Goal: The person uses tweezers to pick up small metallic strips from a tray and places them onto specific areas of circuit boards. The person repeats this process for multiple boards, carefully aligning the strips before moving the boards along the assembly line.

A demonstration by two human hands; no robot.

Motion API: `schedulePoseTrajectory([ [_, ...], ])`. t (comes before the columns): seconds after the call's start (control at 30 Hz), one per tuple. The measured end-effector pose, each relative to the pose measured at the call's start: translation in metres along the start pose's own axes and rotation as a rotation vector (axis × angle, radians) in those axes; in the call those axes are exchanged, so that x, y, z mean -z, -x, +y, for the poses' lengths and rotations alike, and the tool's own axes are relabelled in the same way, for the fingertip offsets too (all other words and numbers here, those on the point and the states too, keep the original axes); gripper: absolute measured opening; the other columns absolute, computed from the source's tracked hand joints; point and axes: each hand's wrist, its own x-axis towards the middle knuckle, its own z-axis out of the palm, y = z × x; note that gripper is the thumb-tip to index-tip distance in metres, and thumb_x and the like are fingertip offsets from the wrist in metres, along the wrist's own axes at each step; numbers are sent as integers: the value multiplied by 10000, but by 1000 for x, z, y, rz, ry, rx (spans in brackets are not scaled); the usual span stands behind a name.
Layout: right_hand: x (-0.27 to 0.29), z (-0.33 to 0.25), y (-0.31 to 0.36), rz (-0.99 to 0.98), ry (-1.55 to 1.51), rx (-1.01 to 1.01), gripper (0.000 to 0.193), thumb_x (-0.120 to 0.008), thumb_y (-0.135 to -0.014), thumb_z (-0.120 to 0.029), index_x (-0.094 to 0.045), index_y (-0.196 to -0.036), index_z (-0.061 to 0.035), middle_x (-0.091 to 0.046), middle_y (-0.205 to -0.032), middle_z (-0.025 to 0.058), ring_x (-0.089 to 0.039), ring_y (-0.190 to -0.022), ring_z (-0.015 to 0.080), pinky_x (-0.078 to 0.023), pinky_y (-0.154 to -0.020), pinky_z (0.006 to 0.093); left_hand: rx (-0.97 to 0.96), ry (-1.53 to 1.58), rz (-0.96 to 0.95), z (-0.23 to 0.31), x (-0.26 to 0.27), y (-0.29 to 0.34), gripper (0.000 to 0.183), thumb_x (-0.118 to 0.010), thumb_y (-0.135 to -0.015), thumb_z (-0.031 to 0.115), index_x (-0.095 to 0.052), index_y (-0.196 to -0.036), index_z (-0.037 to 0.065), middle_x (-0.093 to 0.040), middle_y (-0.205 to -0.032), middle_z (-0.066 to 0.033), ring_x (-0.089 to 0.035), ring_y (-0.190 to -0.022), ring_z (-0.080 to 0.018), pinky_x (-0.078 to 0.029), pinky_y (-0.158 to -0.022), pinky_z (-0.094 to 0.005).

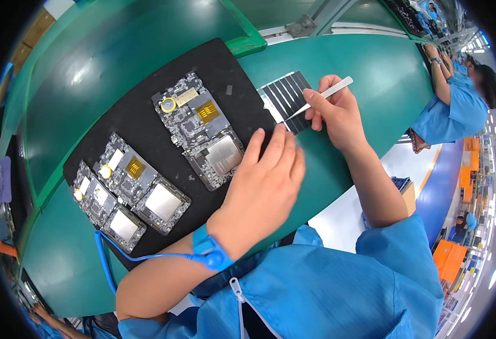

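Note:
My right hand [338, 116] grips a pair of pale tweezers [333, 89] between thumb and fingers. The tweezers' tip reaches down to the near edge of a sheet with several black strips [279, 95]. My left hand [268, 181] lies with its fingers stretched toward that same edge, its fingertips close to the tweezers' tip; whether they press on the sheet I cannot tell. Just left of this hand is a circuit board [190, 124] with a gold patch and a silver shield, partly covered by the hand. Two similar boards, a middle one [128, 183] and a left one [96, 198], lie farther left.
A black mat [146, 101] under the boards covers part of the green table [383, 68]. A blue coiled cord [104, 265] runs from the wrist strap [208, 248] on my left arm. At the far right, another person in blue [457, 107] is at the table.

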Motion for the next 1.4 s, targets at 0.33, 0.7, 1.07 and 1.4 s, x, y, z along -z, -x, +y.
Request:
schedulePoseTrajectory([
  [0.33,2,4,-1,18,1,8,245,-674,-879,-112,-434,-887,-62,-568,-628,27,-514,-440,56,-376,-403,167,81,-216,-61,9,-22,-8,550,-644,-786,294,-550,-1214,-37,-523,-1190,-151,-477,-1054,-299,-409,-901,-407],
  [0.7,6,9,-2,5,-29,46,239,-668,-886,-139,-439,-899,-72,-587,-636,44,-506,-437,66,-375,-399,184,74,-66,-19,2,-25,-8,504,-641,-806,282,-577,-1178,-52,-513,-1277,-169,-462,-1093,-324,-389,-896,-404],
  [1.07,-80,-31,19,-149,-430,7,186,-616,-918,-96,-434,-879,-104,-602,-624,80,-469,-399,92,-330,-360,205,201,-129,74,19,32,50,563,-645,-776,351,-570,-1163,-51,-536,-1217,-217,-513,-1078,-306,-436,-861,-362],
  [1.4,-196,-29,50,-443,-258,-95,284,-648,-903,-124,-376,-962,-68,-612,-663,82,-584,-469,99,-453,-405,201,642,-280,109,8,47,156,590,-700,-735,247,-554,-1182,-109,-549,-1178,-250,-539,-1062,-380,-482,-881,-421],
])
